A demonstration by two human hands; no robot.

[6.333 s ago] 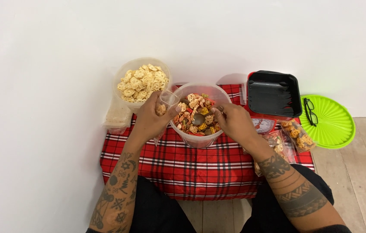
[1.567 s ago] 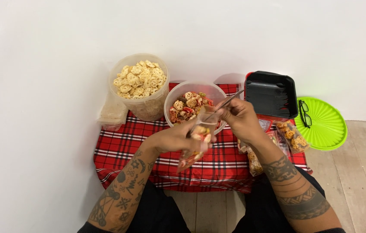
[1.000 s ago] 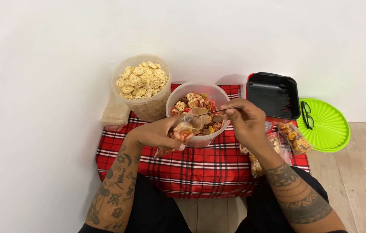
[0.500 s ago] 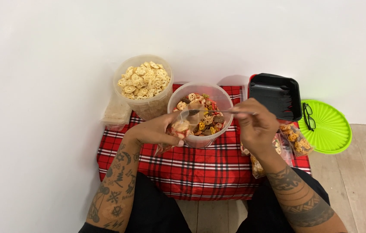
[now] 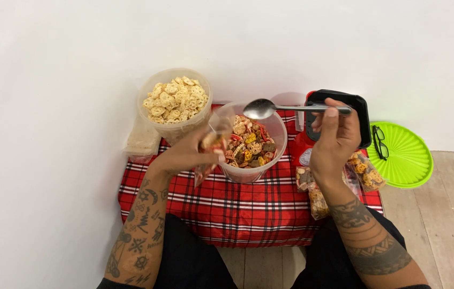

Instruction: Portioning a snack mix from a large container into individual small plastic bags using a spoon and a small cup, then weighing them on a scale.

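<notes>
My right hand (image 5: 334, 140) grips the handle of a metal spoon (image 5: 261, 108), whose empty bowl hovers over the rim of a clear tub of mixed coloured snacks (image 5: 251, 147). My left hand (image 5: 186, 154) holds a small clear plastic bag (image 5: 213, 144), partly filled with snacks, against the left side of that tub. Both forearms are tattooed.
A taller tub of pale wheel-shaped crackers (image 5: 176, 101) stands at the left back. A black tray on a red scale (image 5: 339, 115), filled snack bags (image 5: 363, 170), a green round lid (image 5: 404, 155) with glasses (image 5: 378, 142), all on or beside a red plaid cloth (image 5: 237, 206). White wall behind.
The left hand has brought the bag up from the cloth to the tub's side. The right hand has lifted the spoon out of the tub, empty.
</notes>
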